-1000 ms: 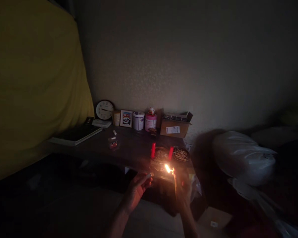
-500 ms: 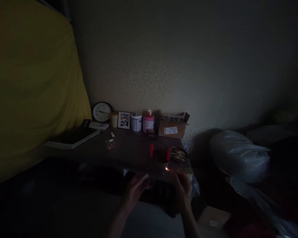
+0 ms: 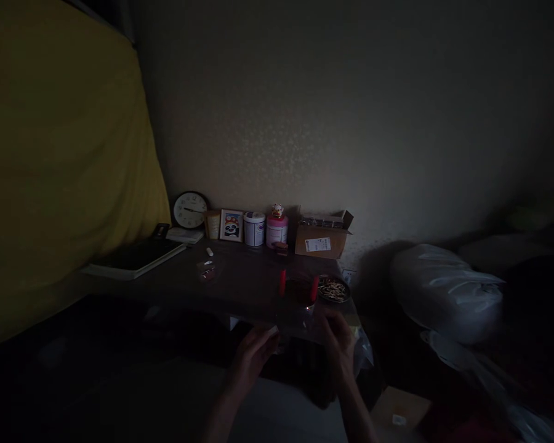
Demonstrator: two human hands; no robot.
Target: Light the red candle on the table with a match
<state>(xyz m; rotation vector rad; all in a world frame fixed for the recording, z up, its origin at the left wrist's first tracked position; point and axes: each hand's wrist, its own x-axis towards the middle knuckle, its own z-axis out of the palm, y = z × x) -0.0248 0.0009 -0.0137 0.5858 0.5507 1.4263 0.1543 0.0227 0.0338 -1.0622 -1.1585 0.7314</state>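
In the dim room, my right hand (image 3: 339, 335) pinches a match (image 3: 307, 308) whose tip shows only a small glowing point. Its stick is hard to see in the dark. My left hand (image 3: 253, 349) is closed around a small pale-edged matchbox (image 3: 272, 330) just off the table's front edge. Two upright red candles, the left candle (image 3: 282, 283) and the right candle (image 3: 314, 288), stand beyond my hands, with no flame on either. The match tip is just in front of the right candle. A round dish of matchsticks (image 3: 333, 288) sits to its right.
Along the wall stand a clock (image 3: 190, 210), a panda picture (image 3: 231, 225), a white tin (image 3: 254, 229), a pink jar (image 3: 277, 232) and an open carton (image 3: 321, 243). A large book (image 3: 136, 261) lies left on the dark table (image 3: 247, 277). White bags (image 3: 445, 289) are at right.
The bright flame at the match tip has dwindled to a small glowing point. My hands have hardly moved; the whole view has shifted very slightly.
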